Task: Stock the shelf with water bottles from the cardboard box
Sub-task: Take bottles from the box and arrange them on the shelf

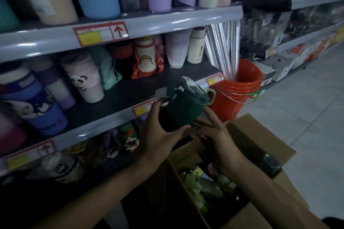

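Note:
A dark green water bottle [188, 104] with a grey-green lid and a loop handle is held tilted in the air, above the open cardboard box [260, 135] and in front of the middle shelf [130, 89]. My left hand [158, 126] grips its lower body from the left, thumb across the front. My right hand [212, 134] holds the bottle's base from the right and below, fingers curled under it. Inside the box lie several more green bottles [206, 189]. A tag hangs from the held bottle's lid.
The shelves hold several bottles and cups: a panda cup [87, 82], a blue bottle [35, 104], a white flask [196, 46]. A red bucket [236, 91] with shiny rolls stands right of the shelf. Tiled floor [307, 98] runs along the right.

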`<action>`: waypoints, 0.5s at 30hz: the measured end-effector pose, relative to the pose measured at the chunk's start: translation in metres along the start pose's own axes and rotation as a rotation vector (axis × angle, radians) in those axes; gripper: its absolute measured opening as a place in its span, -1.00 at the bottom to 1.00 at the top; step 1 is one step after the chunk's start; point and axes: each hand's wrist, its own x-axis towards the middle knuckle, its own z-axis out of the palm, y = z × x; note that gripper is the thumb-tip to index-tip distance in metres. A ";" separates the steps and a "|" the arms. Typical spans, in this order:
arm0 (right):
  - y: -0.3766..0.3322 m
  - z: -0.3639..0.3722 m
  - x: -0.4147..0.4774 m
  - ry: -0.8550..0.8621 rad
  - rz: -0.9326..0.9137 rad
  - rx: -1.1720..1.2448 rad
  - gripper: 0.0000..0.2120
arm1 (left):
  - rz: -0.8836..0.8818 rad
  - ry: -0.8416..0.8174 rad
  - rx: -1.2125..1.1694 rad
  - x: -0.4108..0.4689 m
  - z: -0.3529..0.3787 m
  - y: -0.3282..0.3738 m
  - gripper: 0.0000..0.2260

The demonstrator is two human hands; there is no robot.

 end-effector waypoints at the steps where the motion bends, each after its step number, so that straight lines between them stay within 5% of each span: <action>1: 0.000 0.006 0.002 -0.015 -0.006 -0.011 -0.31 | 0.021 0.043 -0.001 -0.002 -0.005 0.001 -0.34; 6: 0.007 0.031 0.007 -0.060 -0.033 -0.035 -0.25 | 0.007 0.191 -0.085 -0.006 -0.043 0.004 -0.33; 15: 0.020 0.098 0.030 -0.202 -0.115 -0.136 -0.32 | -0.176 0.192 -0.272 -0.009 -0.122 -0.009 -0.45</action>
